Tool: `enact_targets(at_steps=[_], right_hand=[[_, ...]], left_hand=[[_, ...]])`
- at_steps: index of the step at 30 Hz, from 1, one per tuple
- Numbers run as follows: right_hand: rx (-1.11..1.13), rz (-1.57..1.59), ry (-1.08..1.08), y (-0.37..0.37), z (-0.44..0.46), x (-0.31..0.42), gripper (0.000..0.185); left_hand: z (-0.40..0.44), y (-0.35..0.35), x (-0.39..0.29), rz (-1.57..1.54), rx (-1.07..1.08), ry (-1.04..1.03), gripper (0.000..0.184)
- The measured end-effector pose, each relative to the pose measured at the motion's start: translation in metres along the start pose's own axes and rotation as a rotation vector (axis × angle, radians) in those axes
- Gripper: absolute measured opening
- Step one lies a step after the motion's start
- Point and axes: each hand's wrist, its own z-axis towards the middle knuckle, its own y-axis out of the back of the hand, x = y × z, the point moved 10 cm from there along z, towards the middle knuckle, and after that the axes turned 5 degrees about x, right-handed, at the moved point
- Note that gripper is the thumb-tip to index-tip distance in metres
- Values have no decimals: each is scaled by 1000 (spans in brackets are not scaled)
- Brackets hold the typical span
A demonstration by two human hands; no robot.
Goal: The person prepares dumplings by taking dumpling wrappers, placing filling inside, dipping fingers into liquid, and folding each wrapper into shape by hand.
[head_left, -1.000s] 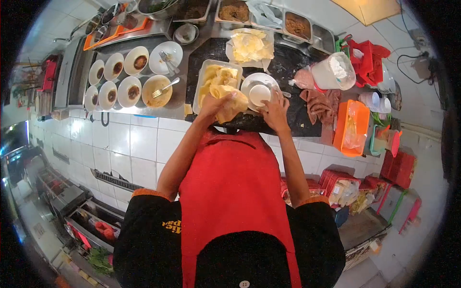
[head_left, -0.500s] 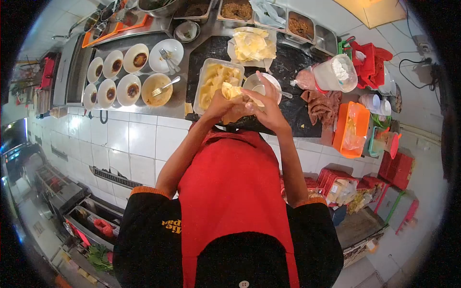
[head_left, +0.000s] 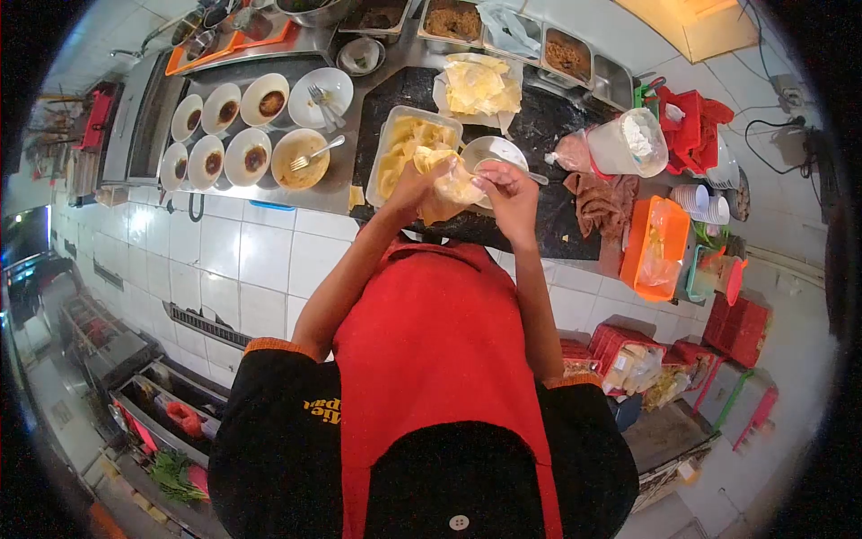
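Observation:
In my left hand (head_left: 412, 194) are thin yellow dumpling wrappers (head_left: 458, 187), held close above the worktop's near edge. My right hand (head_left: 514, 199) pinches the right side of one wrapper, its thumb and fingertips together. Just beyond my left hand, a clear plastic tub (head_left: 383, 154) holds folded yellow dumplings (head_left: 422, 133). Behind my right hand, a white bowl (head_left: 503, 148) has a utensil handle (head_left: 538, 179) sticking out to the right; its contents are partly hidden. Farther back, a pile of loose wrappers (head_left: 480, 85) lies on paper.
Several white bowls with dark sauce (head_left: 255, 159) stand at the left, beside a bowl of brown paste (head_left: 292, 171) with a fork and a plate with cutlery (head_left: 310, 88). To the right are a flour tub (head_left: 620, 148), a brown cloth (head_left: 603, 202) and an orange basket (head_left: 642, 256).
My right hand's fingers have gone from spread apart to pinched on the wrapper's edge. The wrapper is now stretched out between both hands. The view has shifted slightly.

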Motion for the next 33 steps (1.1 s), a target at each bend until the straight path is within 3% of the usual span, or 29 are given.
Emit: enact_targets(at_steps=[7,9,13,15,16,18,19,21,26,28,30,31,33], right_hand=[[118,-5,46,-21,15,29,24],[150,-94,25,-24,19,24,27],[373,-228,-164,-41,18,-4,24],[359,-273,-85,-43,28,-3,23],[335,-315,-1,-44,34,3,21],[228,-689,162,-34,51,14,20],[241,-798,165,-29,63,7,22],[269,-904,162,-31,77,-9,23],[366,-411,29,-77,89,-66,21],[454,-520,135,-99,87,-100,19],[345,-686,-87,-99,82,-135,19],[301,-849,78,-104,79,-125,17],[243,-1004,190,-111,69,-110,17]], left_hand=[[-20,-13,-12,196,21,-48,35],[-23,-10,-21,241,57,-188,35],[-29,18,6,319,-4,-31,35],[-36,30,-7,516,-64,-319,42],[-38,40,-4,510,-80,-313,42],[-35,78,28,-120,-120,-19,51],[-28,102,56,-371,-35,53,60],[-43,122,42,-455,-92,-4,62],[-63,133,2,-653,-77,-224,56],[-64,136,0,-677,-74,-255,52],[-63,140,1,-658,-76,-269,52],[-62,142,0,-657,-78,-275,52],[-61,141,1,-606,-71,-283,54]])
